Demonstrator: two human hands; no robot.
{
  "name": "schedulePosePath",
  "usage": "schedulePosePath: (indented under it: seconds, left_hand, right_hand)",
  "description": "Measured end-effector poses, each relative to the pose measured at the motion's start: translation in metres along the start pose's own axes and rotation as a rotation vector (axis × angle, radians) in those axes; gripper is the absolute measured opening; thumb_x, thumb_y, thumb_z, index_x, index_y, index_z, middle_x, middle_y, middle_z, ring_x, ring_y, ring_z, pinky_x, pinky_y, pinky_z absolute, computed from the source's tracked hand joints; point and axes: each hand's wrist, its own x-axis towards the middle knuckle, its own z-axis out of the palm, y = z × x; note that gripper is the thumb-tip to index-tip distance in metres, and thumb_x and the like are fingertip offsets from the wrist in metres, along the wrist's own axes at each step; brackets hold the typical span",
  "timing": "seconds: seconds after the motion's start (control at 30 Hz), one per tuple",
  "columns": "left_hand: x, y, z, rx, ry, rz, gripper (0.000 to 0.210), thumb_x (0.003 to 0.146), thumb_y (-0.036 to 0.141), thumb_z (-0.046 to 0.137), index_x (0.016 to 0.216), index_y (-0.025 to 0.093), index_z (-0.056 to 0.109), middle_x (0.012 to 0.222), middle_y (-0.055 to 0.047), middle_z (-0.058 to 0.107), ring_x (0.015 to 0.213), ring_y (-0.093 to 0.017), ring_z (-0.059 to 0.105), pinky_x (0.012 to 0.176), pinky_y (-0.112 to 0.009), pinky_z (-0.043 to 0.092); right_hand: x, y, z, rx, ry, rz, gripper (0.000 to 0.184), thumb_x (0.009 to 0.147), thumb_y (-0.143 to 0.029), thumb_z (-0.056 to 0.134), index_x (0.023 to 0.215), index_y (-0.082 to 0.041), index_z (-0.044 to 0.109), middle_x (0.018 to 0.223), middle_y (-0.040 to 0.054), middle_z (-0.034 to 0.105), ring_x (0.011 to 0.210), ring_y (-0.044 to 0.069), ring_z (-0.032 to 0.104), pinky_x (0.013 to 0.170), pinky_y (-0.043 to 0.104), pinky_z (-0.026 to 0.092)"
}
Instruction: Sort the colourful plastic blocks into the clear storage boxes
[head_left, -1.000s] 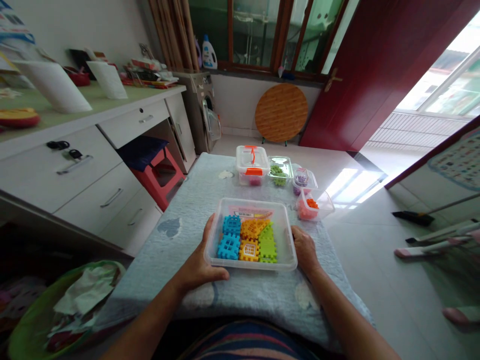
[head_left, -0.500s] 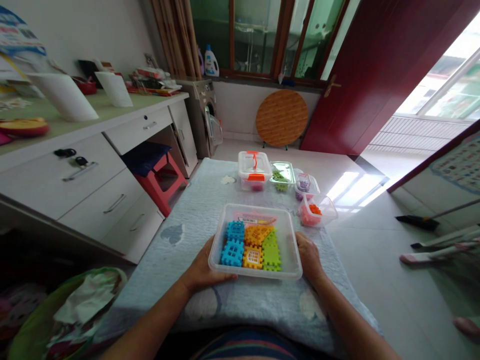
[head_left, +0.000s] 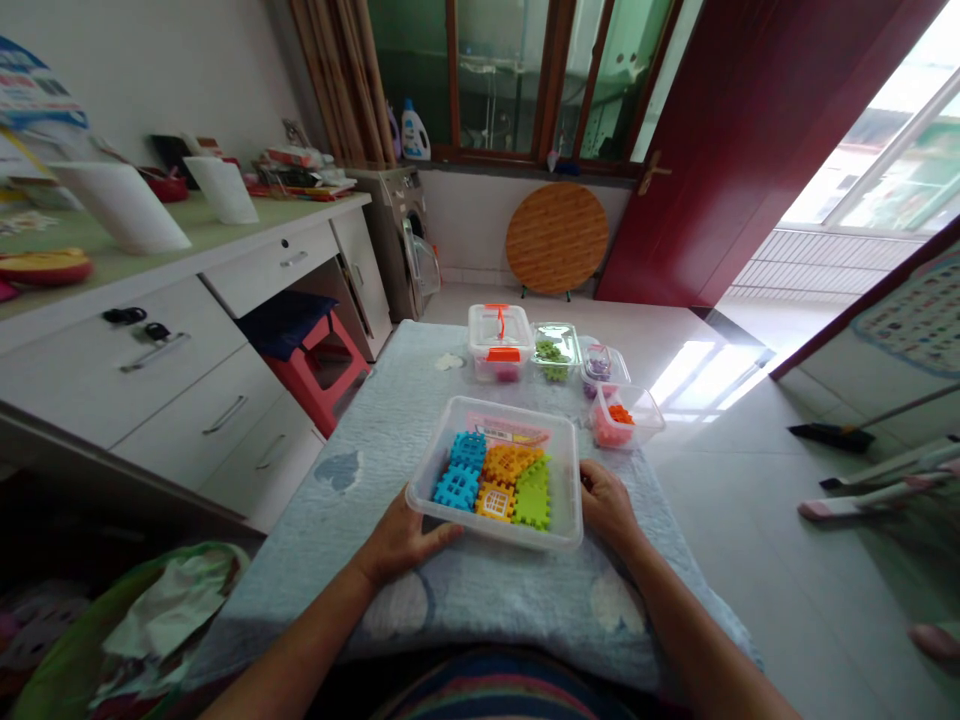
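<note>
A clear plastic box (head_left: 564, 500) without a lid is between my hands over the cloth-covered table. Inside it lie blue building blocks (head_left: 457, 486), orange building blocks (head_left: 513, 463) and green building blocks (head_left: 532, 494), with a printed pink label behind them. My left hand (head_left: 405, 535) grips the near left corner, thumb along the front side. On the right side, my right hand (head_left: 609, 505) is closed against the box wall, its fingertips partly hidden. The box sits slightly tilted; whether its base touches the table I cannot tell.
Across the table's far end (head_left: 420, 345) stand a lidded box with orange clips (head_left: 500, 340), a container of green pieces (head_left: 556, 352), one of purple pieces (head_left: 602, 370) and one of orange pieces (head_left: 626, 418). A red stool (head_left: 315, 375) is at the left.
The box has turned slightly and shifted a little left and up in view, its right side now nearer me. Both hands stay on it. The camera view has moved slightly.
</note>
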Motion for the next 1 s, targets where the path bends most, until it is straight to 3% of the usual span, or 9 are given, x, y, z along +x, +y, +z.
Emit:
schedulePosePath:
  seconds: [0.13, 0.2, 0.3, 0.43, 0.57, 0.77, 0.9, 1.0]
  left_hand:
    - [0.000, -0.004, -0.002, 0.024, 0.007, -0.017, 0.072, 0.076, 0.044, 0.074, 0.141, 0.023, 0.052, 0.132, -0.013, 0.064, 0.136, -0.036, 0.048, 0.118, -0.052, 0.030]
    - [0.000, -0.007, -0.002, 0.023, 0.007, -0.017, 0.069, 0.080, 0.044, 0.071, 0.142, 0.021, 0.052, 0.132, -0.014, 0.064, 0.135, -0.035, 0.048, 0.118, -0.052, 0.030]
    - [0.002, -0.010, -0.003, 0.014, 0.029, -0.010, 0.063, 0.086, 0.044, 0.063, 0.142, 0.018, 0.051, 0.133, -0.015, 0.063, 0.135, -0.033, 0.049, 0.117, -0.051, 0.031]
    - [0.006, -0.015, -0.001, 0.039, 0.099, -0.031, 0.055, 0.093, 0.045, 0.052, 0.140, 0.018, 0.051, 0.137, -0.014, 0.060, 0.132, -0.030, 0.051, 0.114, -0.048, 0.036]
    - [0.009, -0.018, 0.001, 0.100, 0.209, -0.028, 0.048, 0.096, 0.047, 0.044, 0.133, 0.019, 0.055, 0.134, -0.013, 0.061, 0.125, -0.027, 0.056, 0.109, -0.045, 0.041]
    - [0.013, -0.017, -0.001, 0.193, 0.326, -0.058, 0.043, 0.094, 0.047, 0.039, 0.110, 0.016, 0.065, 0.112, -0.014, 0.069, 0.110, -0.030, 0.062, 0.100, -0.047, 0.047]
    - [0.014, -0.020, -0.003, 0.132, 0.363, -0.109, 0.046, 0.094, 0.051, 0.037, 0.114, 0.018, 0.064, 0.116, -0.013, 0.070, 0.110, -0.030, 0.063, 0.103, -0.047, 0.044]
    - [0.012, -0.021, -0.005, 0.017, 0.348, -0.114, 0.050, 0.094, 0.053, 0.040, 0.126, 0.020, 0.060, 0.128, -0.011, 0.066, 0.121, -0.029, 0.058, 0.110, -0.044, 0.038]
  right_hand:
    - [0.010, 0.001, -0.013, 0.310, -0.105, 0.181, 0.038, 0.081, -0.054, 0.053, 0.074, -0.020, 0.065, 0.066, 0.0012, 0.063, 0.059, 0.016, 0.054, 0.055, 0.028, 0.040]
    - [0.014, -0.001, -0.018, 0.359, -0.091, 0.220, 0.044, 0.080, -0.061, 0.054, 0.072, -0.019, 0.066, 0.066, 0.0017, 0.062, 0.059, 0.016, 0.054, 0.056, 0.028, 0.042]
    - [0.018, -0.009, -0.021, 0.399, 0.015, 0.195, 0.051, 0.079, -0.068, 0.055, 0.080, -0.019, 0.071, 0.081, 0.0060, 0.069, 0.079, 0.021, 0.062, 0.071, 0.034, 0.049]
    - [0.018, -0.032, -0.014, 0.591, 0.097, 0.162, 0.058, 0.084, -0.071, 0.051, 0.106, -0.022, 0.071, 0.109, 0.0088, 0.070, 0.103, 0.027, 0.063, 0.087, 0.039, 0.050]
    - [0.015, -0.057, -0.008, 0.651, 0.031, 0.115, 0.055, 0.087, -0.070, 0.049, 0.104, -0.022, 0.071, 0.109, 0.0083, 0.071, 0.103, 0.026, 0.063, 0.087, 0.039, 0.051]
    - [0.004, -0.070, -0.012, 0.673, -0.052, 0.141, 0.054, 0.083, -0.069, 0.055, 0.092, -0.019, 0.072, 0.096, 0.0085, 0.072, 0.090, 0.024, 0.064, 0.073, 0.034, 0.055]
    - [-0.006, -0.077, -0.013, 0.616, -0.233, 0.122, 0.052, 0.086, -0.065, 0.055, 0.101, -0.019, 0.074, 0.094, 0.0075, 0.072, 0.084, 0.021, 0.065, 0.067, 0.031, 0.056]
    - [-0.011, -0.082, -0.012, 0.618, -0.277, 0.126, 0.052, 0.089, -0.063, 0.051, 0.110, -0.021, 0.074, 0.099, 0.0078, 0.072, 0.088, 0.022, 0.065, 0.070, 0.032, 0.056]
